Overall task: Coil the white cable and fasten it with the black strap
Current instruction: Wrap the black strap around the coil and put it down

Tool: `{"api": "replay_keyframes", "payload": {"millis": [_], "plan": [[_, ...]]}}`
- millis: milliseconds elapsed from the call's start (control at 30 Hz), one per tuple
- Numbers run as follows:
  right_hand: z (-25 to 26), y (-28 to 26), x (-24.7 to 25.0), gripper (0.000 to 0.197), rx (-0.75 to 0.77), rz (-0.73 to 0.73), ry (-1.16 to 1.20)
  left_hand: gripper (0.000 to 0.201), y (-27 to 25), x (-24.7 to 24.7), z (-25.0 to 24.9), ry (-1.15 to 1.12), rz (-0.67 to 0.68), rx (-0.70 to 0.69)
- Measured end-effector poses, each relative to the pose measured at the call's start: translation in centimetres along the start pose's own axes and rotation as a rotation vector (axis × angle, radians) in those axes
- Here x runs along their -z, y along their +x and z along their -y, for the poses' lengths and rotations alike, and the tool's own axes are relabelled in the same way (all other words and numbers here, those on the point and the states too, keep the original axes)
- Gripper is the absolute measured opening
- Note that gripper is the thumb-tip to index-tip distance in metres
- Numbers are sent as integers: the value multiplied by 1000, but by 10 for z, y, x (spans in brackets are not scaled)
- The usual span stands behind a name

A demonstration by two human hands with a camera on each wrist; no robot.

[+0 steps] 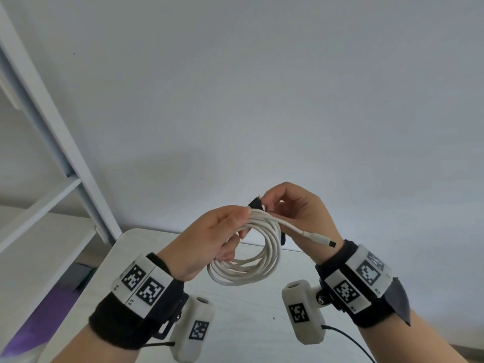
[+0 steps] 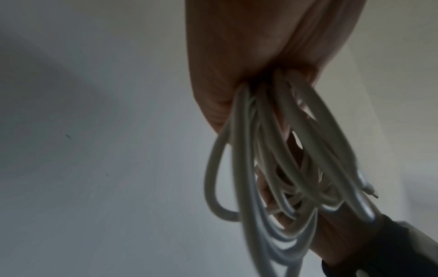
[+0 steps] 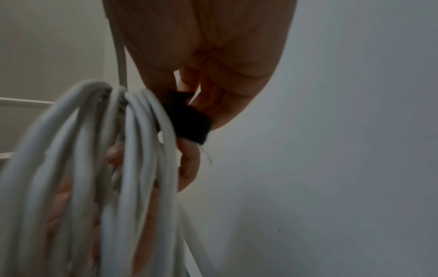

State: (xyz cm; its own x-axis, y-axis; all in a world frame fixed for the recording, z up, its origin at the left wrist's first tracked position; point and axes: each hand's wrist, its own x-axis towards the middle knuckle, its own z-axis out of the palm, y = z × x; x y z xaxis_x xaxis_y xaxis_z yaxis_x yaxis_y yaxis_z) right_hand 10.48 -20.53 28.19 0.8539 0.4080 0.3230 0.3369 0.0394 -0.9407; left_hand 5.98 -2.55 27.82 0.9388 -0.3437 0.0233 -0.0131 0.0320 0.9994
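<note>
The white cable point(image 1: 246, 260) hangs as a coil of several loops in the air above the table. My left hand point(image 1: 222, 231) grips the top of the coil, thumb on top; in the left wrist view the white cable point(image 2: 272, 168) drops from that fist. My right hand point(image 1: 277, 205) pinches the black strap point(image 1: 255, 203) at the top of the coil. In the right wrist view the black strap point(image 3: 187, 120) lies against the bundled white cable point(image 3: 132, 150). One plug end point(image 1: 320, 239) sticks out toward my right wrist. A short black strap tail point(image 1: 282, 238) hangs behind the coil.
A white table point(image 1: 243, 323) lies under the hands, with a plain pale wall point(image 1: 262, 100) behind. A white shelf frame point(image 1: 52, 142) stands at the left. A thin black lead point(image 1: 348, 339) runs from the right wrist camera.
</note>
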Motion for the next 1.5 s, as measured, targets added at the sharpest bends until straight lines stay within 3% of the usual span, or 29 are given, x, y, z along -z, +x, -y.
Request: {"api": "replay_keyframes", "payload": {"millis": [533, 767, 933, 1033, 1167, 1233, 1300, 1400, 1467, 1500], "plan": [[-13, 1, 4, 21, -118, 36, -131, 38, 2, -4, -1, 99, -17, 9], [-28, 5, 0, 25, -268, -8, -229, 34, 3, -7, -2, 131, -6, -50], [-21, 4, -7, 43, -363, 188, 24, 32, 7, -7, -1, 43, -34, -36], [-23, -2, -1, 56, -367, 23, 254, 38, 10, -5, -1, 76, -91, -20], [-25, -9, 14, 35, -220, -451, 270, 41, 17, 4, 2, 99, -183, 2], [-15, -14, 14, 30, -54, -553, 242, 41, 22, 8, 4, 107, -223, 10], [-2, -24, 7, 27, 125, -511, 134, 43, 28, 12, 6, 120, -268, 11], [10, -40, -12, 25, 346, -276, -172, 41, 37, 15, 6, 149, -341, 16], [4, -45, -24, 20, 345, -98, -356, 41, 42, 13, 6, 170, -377, 15], [-1, -45, -29, 18, 271, -38, -444, 41, 43, 12, 7, 188, -386, 10]]}}
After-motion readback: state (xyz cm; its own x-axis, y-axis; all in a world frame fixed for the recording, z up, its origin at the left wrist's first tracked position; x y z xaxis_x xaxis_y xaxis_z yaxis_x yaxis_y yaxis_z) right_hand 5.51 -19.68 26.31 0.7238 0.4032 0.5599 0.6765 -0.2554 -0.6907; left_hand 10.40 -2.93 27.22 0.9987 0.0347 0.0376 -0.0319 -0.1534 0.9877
